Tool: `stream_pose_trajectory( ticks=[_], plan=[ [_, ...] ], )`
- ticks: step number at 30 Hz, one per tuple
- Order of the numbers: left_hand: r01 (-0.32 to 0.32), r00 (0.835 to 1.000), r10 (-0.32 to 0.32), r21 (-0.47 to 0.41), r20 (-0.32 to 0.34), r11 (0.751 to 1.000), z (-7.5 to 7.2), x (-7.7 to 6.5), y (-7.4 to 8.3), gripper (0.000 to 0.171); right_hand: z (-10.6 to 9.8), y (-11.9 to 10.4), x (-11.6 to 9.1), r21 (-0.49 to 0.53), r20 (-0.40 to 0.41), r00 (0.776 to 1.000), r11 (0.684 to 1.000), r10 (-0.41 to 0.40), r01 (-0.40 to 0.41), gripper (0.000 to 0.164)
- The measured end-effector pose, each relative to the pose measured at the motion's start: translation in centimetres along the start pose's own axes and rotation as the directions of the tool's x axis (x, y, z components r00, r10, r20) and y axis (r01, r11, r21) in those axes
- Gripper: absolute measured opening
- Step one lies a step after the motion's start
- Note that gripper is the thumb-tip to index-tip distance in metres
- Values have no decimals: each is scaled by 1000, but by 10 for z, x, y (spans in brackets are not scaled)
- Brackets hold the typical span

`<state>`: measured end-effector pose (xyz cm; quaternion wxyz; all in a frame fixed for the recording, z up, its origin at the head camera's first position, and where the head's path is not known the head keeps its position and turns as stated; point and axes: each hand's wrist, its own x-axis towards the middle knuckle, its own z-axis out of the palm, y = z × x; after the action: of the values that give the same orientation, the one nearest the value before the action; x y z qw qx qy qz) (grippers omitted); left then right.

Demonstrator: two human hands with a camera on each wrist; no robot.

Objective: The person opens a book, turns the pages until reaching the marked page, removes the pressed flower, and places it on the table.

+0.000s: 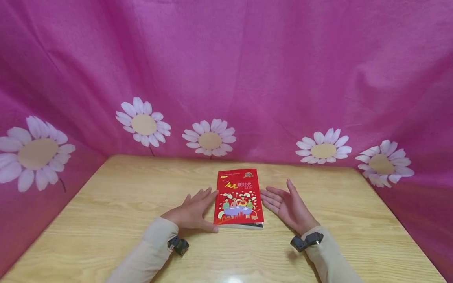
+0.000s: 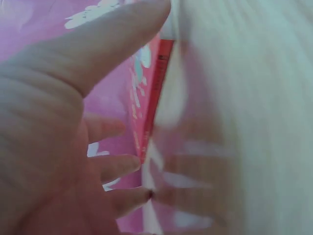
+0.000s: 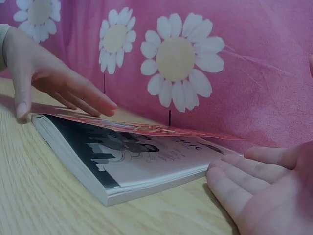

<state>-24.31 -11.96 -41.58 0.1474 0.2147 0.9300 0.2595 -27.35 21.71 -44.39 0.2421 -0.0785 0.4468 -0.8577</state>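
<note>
A red paperback book (image 1: 239,196) lies on the wooden table between both hands, its cover printed with cartoon people and Chinese characters. In the right wrist view the front cover (image 3: 161,128) stands slightly lifted on the right side, baring a printed first page (image 3: 146,156). My left hand (image 1: 192,212) is spread beside the spine, thumb near the lower left corner. My right hand (image 1: 291,206) lies palm turned up and inward, its straight fingertips close to the book's right edge. Whether those fingertips touch the pages I cannot tell. Neither hand grips anything.
The light wooden table (image 1: 106,220) reaches back to a pink curtain (image 1: 247,78) printed with white daisies, which encloses its back and sides. Each wrist carries a black strapped-on camera, the left one (image 1: 178,245) and the right one (image 1: 307,241).
</note>
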Motion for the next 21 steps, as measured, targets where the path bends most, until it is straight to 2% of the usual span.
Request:
stream_pose_trajectory(
  ticks=[8, 14, 21],
  plan=[
    [-34, 999, 32, -44, -41, 998, 7, 6, -8, 105, 1, 0, -2, -2, -2, 1000, 1000, -10, 10, 88],
    [-42, 998, 40, -32, -50, 999, 11, 8, -10, 104, 0, 0, -3, 37, 6, 1000, 999, -17, 17, 88],
    [-41, 995, 37, -38, -95, 998, 18, 11, -12, 105, 1, 0, -2, 38, 2, 1000, 999, 30, -30, 88]
  ],
)
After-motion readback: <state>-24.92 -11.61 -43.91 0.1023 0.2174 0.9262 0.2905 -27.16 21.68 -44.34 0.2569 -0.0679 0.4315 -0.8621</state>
